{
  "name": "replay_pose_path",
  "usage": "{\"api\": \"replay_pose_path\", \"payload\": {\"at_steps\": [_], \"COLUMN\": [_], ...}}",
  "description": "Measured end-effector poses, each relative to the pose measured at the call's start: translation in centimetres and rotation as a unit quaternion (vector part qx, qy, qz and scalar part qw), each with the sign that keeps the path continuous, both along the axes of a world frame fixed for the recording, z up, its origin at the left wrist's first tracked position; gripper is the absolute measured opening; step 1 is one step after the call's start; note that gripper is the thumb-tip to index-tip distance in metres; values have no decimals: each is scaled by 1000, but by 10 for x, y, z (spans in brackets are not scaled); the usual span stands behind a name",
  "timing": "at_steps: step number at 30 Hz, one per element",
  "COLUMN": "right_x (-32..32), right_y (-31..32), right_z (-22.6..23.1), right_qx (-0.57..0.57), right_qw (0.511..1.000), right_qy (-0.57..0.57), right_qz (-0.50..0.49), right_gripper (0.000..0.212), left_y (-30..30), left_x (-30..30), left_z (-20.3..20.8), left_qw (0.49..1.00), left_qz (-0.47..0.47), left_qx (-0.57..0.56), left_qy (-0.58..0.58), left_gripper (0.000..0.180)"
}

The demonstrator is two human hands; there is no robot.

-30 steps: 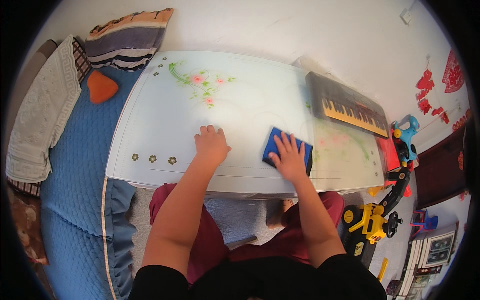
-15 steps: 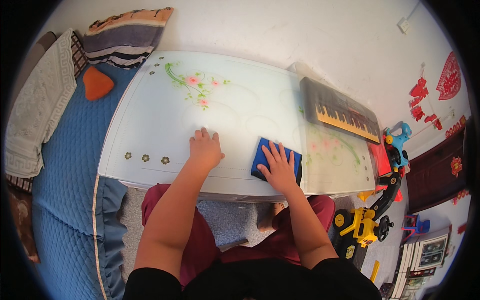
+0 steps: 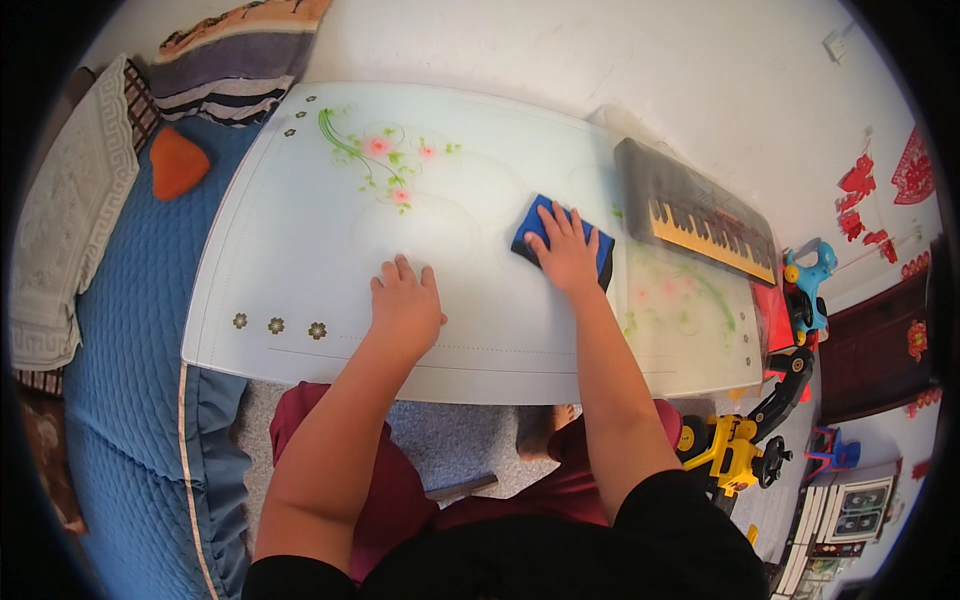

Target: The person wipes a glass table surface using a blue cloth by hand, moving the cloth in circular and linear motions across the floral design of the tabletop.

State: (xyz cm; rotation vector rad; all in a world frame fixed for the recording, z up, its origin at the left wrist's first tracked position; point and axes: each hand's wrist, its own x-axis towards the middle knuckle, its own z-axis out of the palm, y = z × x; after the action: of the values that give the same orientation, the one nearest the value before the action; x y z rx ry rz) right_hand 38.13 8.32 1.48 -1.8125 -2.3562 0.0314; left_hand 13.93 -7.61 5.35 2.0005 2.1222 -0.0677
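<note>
My right hand (image 3: pixel 567 250) lies flat with spread fingers on a folded blue cloth (image 3: pixel 531 215) with a dark edge, pressing it to the tabletop. The cloth is on the white glossy table (image 3: pixel 480 300), right of its middle. Resting on the same surface, left of the cloth, is my left hand (image 3: pixel 405 305); its fingers are somewhat apart and nothing is in them. Pink roses with green stems (image 3: pixel 378 147) are printed on the table beyond my left hand.
A covered toy keyboard (image 3: pixel 700 210) lies at the table's right end. To the left stands a bed with a blue quilted cover (image 3: pixel 140 330), an orange heart-shaped cushion (image 3: pixel 178 164) and a striped pillow (image 3: pixel 240 65). A yellow ride-on digger (image 3: pixel 732 450) is on the floor at right.
My right hand has slid the blue cloth away from the table's near edge, toward the far side. My left hand stays at nearly the same place. The view has shifted slightly.
</note>
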Motion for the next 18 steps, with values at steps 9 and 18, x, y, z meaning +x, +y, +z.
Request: {"api": "replay_pose_path", "payload": {"at_steps": [9,18], "right_x": [12,14], "right_y": [69,32], "right_z": [2,-4], "right_qx": [-24,-17], "right_qw": [999,999], "right_qy": [-14,-39], "right_qz": [-36,-20], "right_gripper": [69,69], "left_y": [0,2], "left_x": [4,2], "left_z": [3,3], "left_qw": [1000,1000], "left_qz": [-5,-3], "left_qx": [-3,-13], "left_qy": [9,-5], "left_gripper": [78,79]}}
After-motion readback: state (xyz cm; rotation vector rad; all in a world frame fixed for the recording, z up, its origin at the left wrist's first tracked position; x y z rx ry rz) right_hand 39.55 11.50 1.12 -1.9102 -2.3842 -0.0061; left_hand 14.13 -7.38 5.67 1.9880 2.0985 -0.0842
